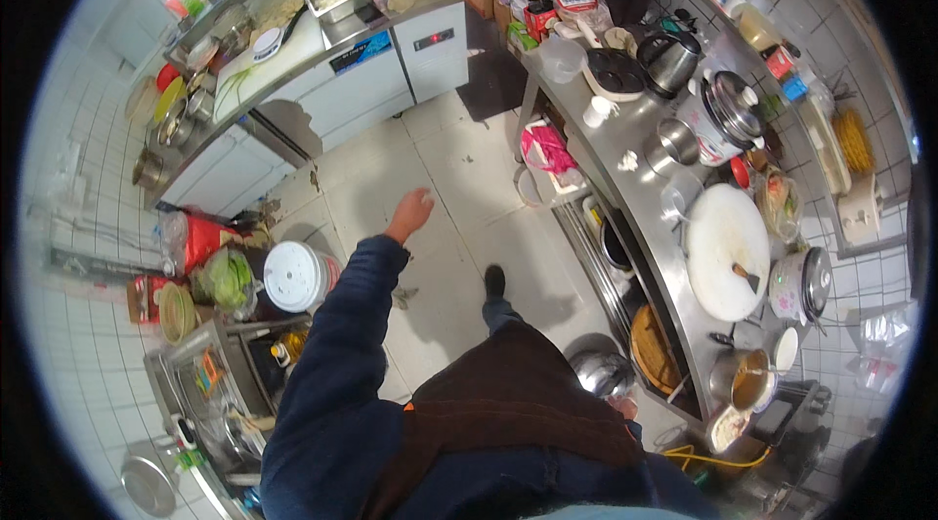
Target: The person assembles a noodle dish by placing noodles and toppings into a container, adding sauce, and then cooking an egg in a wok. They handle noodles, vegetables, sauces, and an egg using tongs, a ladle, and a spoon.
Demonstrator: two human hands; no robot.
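Observation:
My left hand (412,215) is stretched out over the tiled floor (447,175), its fingers partly curled; a small pale spot shows at the fingertips, too small to name. Low at my right side, my right hand (624,406) is mostly hidden by the brown apron (506,388). Right beside it is a shiny metal bowl (602,372); whether the fingers grip it cannot be told. A lidded white bucket (293,276) stands left of my left forearm.
Along the right runs a steel counter (623,153) with a round white board (725,249), a scraper, an electric kettle (668,59) and cookers. Ahead is a refrigerated worktable (352,91) with food pans. A sink (212,381) lies at left, and a dark mat (495,84) on the floor.

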